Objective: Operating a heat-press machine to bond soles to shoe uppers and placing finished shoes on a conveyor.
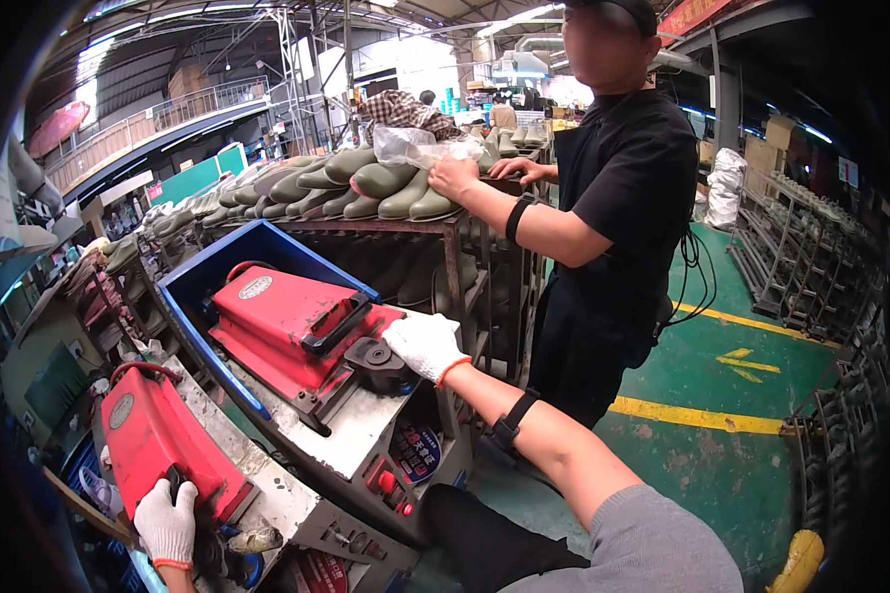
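Observation:
My left hand (pixel 165 525), in a white knitted glove with an orange cuff, closes around the black handle of the nearer red machine cover (pixel 153 435). My right hand (pixel 425 347), gloved the same way, rests at the lower right end of the farther red machine cover (pixel 277 326), beside a black knob-like block (pixel 380 364). Its fingers look stretched out, though their tips are partly hidden. A black bar handle (pixel 338 324) crosses that farther cover. Both covers lie lowered on white, worn machine bodies. A blue open-topped guard (pixel 183 277) surrounds the farther cover.
A co-worker in black (pixel 618 178) stands at right, hands on clear plastic by a rack top heaped with olive-green boots (pixel 386 178). Red buttons (pixel 390 482) sit on the machine's front. Shoe racks (pixel 796 247) line the green floor (pixel 682 366) with yellow markings.

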`<action>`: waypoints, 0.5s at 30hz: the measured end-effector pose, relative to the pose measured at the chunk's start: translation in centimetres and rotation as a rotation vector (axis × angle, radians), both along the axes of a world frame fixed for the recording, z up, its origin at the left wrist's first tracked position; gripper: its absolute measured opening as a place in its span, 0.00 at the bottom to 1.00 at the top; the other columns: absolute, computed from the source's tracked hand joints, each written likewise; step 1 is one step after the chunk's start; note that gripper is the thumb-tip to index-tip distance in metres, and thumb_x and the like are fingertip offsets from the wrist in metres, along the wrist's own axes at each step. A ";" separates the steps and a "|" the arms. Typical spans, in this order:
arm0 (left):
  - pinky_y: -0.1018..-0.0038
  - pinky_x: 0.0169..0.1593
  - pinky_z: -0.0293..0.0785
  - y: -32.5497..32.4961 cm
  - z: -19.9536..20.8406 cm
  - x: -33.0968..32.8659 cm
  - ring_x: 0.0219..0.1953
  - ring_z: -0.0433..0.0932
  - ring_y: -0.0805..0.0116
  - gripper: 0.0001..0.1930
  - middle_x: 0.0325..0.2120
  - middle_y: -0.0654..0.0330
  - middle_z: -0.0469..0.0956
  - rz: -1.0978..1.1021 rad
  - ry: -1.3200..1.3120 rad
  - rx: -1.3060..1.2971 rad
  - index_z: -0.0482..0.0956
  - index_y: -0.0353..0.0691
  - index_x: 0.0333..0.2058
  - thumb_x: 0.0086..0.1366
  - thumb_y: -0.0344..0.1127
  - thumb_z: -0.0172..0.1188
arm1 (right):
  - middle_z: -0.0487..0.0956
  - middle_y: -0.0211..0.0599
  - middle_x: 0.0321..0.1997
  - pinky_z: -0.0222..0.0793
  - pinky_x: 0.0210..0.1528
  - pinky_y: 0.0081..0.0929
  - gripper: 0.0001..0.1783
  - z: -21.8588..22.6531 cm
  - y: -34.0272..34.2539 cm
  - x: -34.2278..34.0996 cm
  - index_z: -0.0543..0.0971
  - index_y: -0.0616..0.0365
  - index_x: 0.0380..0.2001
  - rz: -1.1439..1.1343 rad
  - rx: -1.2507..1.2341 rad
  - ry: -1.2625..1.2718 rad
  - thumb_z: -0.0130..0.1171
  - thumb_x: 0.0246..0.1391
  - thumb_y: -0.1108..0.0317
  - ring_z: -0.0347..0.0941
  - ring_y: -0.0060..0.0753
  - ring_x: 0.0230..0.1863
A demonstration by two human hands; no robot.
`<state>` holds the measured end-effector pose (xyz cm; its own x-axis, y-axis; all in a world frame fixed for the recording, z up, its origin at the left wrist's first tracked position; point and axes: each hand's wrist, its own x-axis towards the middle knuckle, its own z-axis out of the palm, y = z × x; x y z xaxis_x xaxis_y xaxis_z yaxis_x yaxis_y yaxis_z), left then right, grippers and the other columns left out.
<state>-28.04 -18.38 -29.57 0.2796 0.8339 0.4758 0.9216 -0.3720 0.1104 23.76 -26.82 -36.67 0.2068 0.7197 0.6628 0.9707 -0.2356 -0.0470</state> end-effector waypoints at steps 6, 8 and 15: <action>0.49 0.40 0.76 -0.1 0.0 -0.2 0.34 0.82 0.36 0.22 0.27 0.40 0.80 -0.011 -0.014 0.001 0.80 0.34 0.31 0.66 0.52 0.67 | 0.85 0.49 0.53 0.75 0.60 0.50 0.54 6.4 -1.6 -0.3 0.52 0.55 0.81 -0.068 -0.025 0.591 0.59 0.62 0.40 0.82 0.55 0.53; 0.49 0.40 0.76 -0.1 0.0 -0.2 0.35 0.82 0.36 0.22 0.28 0.40 0.80 -0.014 -0.004 0.004 0.79 0.34 0.31 0.66 0.51 0.67 | 0.84 0.52 0.52 0.73 0.62 0.48 0.57 10.3 -3.3 0.2 0.44 0.59 0.83 0.125 0.213 0.729 0.58 0.65 0.41 0.81 0.54 0.57; 0.49 0.40 0.76 -0.1 -0.1 0.0 0.35 0.82 0.36 0.20 0.27 0.40 0.80 -0.016 -0.022 0.012 0.78 0.34 0.31 0.67 0.49 0.66 | 0.82 0.62 0.57 0.77 0.59 0.44 0.51 25.7 -7.4 3.4 0.46 0.59 0.82 0.242 0.804 0.575 0.56 0.68 0.45 0.83 0.60 0.53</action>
<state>-28.06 -18.47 -29.67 0.2818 0.8236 0.4921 0.9130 -0.3879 0.1263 27.20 -34.19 -11.00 0.5546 0.1696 0.8147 0.7685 0.2709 -0.5796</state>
